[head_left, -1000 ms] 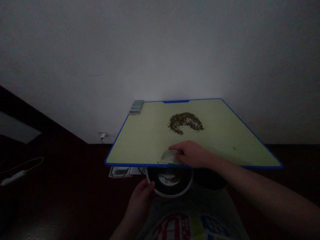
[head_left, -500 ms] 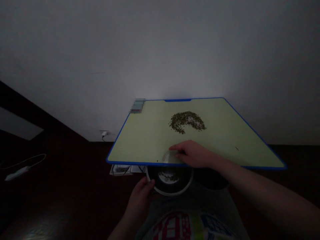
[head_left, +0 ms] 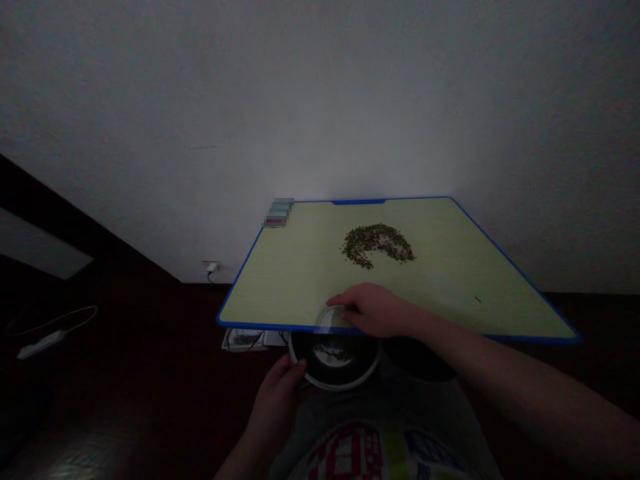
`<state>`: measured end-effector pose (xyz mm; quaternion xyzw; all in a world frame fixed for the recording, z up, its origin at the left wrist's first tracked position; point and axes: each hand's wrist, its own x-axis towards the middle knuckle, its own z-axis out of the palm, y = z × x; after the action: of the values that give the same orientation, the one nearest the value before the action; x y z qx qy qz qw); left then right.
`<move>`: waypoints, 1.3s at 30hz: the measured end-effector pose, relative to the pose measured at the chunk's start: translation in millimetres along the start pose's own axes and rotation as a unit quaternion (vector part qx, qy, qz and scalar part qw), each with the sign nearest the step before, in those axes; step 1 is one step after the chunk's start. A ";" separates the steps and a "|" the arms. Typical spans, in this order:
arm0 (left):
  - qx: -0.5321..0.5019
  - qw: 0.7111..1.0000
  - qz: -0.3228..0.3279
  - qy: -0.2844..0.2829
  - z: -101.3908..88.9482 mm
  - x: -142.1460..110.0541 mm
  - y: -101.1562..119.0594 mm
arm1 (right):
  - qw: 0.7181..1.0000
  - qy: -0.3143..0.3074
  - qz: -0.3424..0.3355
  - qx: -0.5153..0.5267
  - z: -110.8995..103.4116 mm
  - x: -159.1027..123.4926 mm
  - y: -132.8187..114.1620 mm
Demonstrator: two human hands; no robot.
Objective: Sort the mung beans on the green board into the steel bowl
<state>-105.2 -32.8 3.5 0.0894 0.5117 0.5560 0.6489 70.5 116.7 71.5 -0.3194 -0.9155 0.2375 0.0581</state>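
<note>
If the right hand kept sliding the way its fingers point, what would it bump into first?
The right hand points left along the table's near blue edge, with a small clear piece at its fingertips. Beyond that the tabletop looks bare to the left edge, so probably nothing else, though the dim picture makes this unsure.

We cannot make out the pixel-blurred stack (head_left: 279, 213) at the pale green, blue-edged tabletop (head_left: 300, 273) corner; the tabletop edge hides the far rim of the dark round bowl (head_left: 334, 360).
</note>
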 end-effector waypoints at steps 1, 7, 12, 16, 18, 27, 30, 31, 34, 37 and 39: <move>-0.002 1.000 0.000 -0.002 0.2 0.0 -0.2 | 1.000 -0.004 -0.006 0.000 -0.6 -2.8 -0.1; 0.000 1.000 -0.004 0.007 3.5 -1.2 1.6 | 1.000 0.003 0.003 0.014 -3.1 -24.6 2.8; 0.015 1.000 -0.009 0.016 5.6 -2.1 3.8 | 0.996 0.063 0.057 0.036 -3.8 -39.2 18.3; 0.019 1.000 -0.015 0.017 7.1 -2.3 3.3 | 0.982 0.124 0.142 -0.012 -6.0 -37.4 31.4; 0.017 0.999 -0.024 0.022 7.6 -2.0 2.1 | 0.972 0.151 0.176 -0.039 -8.4 -32.3 37.1; 0.018 0.999 -0.015 0.032 3.5 1.8 -0.8 | 0.949 0.188 0.236 -0.097 -19.1 -24.9 54.1; 0.020 0.999 -0.012 0.034 3.6 1.5 -0.7 | 0.946 0.185 0.245 -0.103 -21.3 -28.2 55.1; 0.020 0.999 -0.014 0.037 3.9 1.6 -0.8 | 0.944 0.186 0.250 -0.105 -21.9 -29.4 55.5; 0.022 0.999 -0.015 0.046 5.1 2.0 -1.4 | 0.940 0.188 0.264 -0.103 -23.2 -33.3 58.8; 0.019 0.998 -0.015 0.052 5.4 2.5 -1.6 | 0.938 0.188 0.276 -0.096 -23.9 -38.2 64.9; 0.012 0.999 -0.021 0.047 4.9 2.7 -1.5 | 0.936 0.190 0.281 -0.095 -24.6 -41.7 69.3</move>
<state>-100.9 -28.9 3.2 0.0603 0.5505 0.5395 0.6342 148.4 148.3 62.3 -0.6066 -0.7788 0.0912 0.1311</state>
